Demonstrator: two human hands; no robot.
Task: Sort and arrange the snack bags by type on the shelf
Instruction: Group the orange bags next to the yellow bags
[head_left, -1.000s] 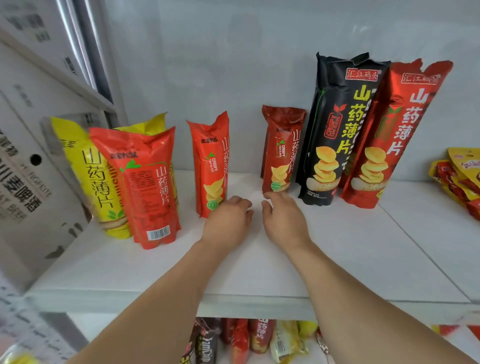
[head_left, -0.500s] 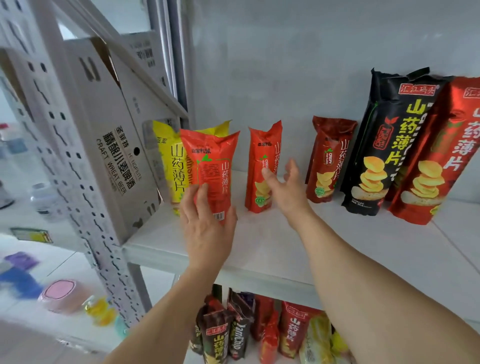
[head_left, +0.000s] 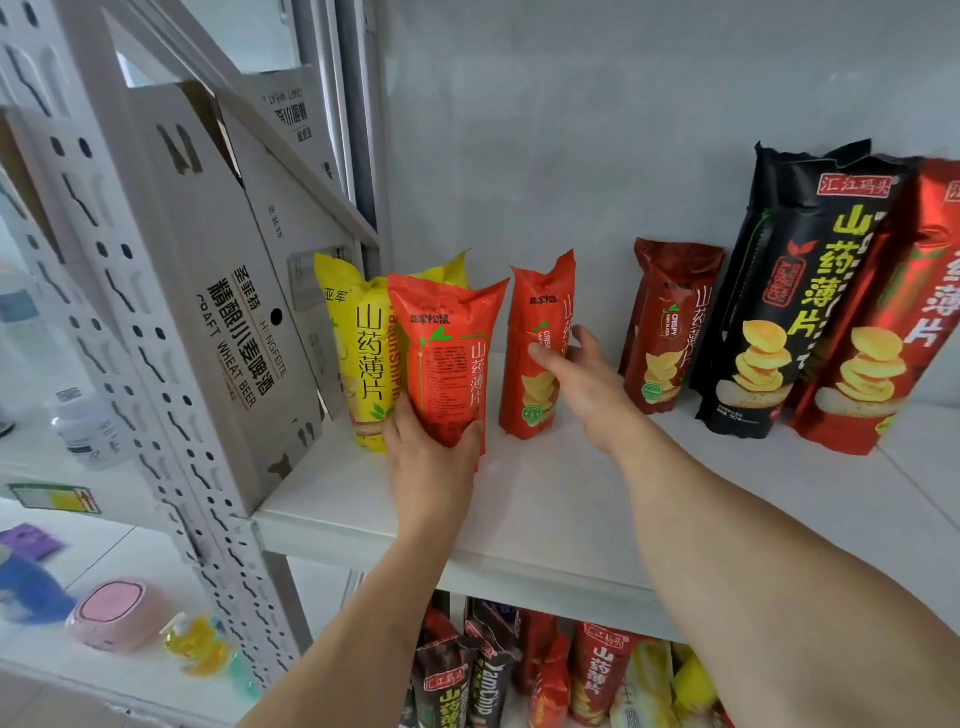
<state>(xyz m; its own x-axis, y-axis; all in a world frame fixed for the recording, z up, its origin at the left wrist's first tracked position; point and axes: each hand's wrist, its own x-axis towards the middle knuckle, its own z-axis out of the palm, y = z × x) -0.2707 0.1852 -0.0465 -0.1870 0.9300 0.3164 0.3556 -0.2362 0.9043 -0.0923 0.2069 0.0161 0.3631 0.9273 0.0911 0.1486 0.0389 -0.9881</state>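
1. Two hands are at work on the white shelf board (head_left: 519, 499), among the upright snack bags standing on it.
2. Her or his left hand (head_left: 431, 457) is clamped round the bottom of the orange-red foil snack bag with its printed back showing (head_left: 447, 364), fingers one side, thumb the other. This bag stands in front of the tall yellow foil snack bag (head_left: 358, 353), overlapping its right edge.
3. Just right of the gripped bag, the right hand (head_left: 582, 379) has its fingers spread apart against the orange-red foil snack bag with the chip picture (head_left: 535, 358), touching it but not yet closed around it.
4. Further right of that bag stand the dark red foil snack bag (head_left: 670, 327), the tall black foil snack bag (head_left: 779, 291) and the tall bright red foil snack bag (head_left: 893, 332).
5. I judge the step is pairing the two orange-red bags.
6. Next, the gripped bag likely needs turning face-out and setting beside its twin, clear of the yellow one, without toppling either.
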